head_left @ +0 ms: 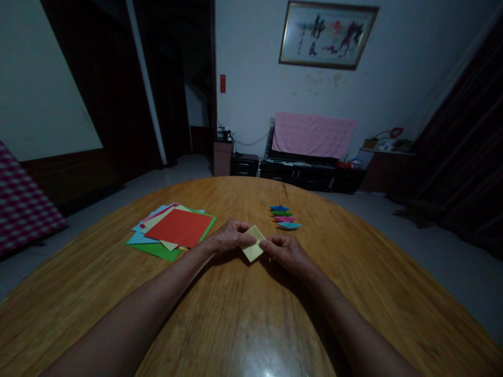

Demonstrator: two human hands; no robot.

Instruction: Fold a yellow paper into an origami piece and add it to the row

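Observation:
A small folded sheet of pale yellow paper is held between my two hands over the middle of the table, turned so that one corner points toward me. My left hand pinches its left side, with the thumb lying on top. From the other side my right hand grips the right corner between thumb and fingers. The fingers under the paper are partly hidden. Beyond my right hand lie several small folded paper boats in a row, among them a light blue paper boat and a pink one.
Left of my hands a loose stack of coloured paper sheets lies on the round wooden table, with a red sheet on top and a green sheet below. Past the far edge stands a low black cabinet under a pink cloth.

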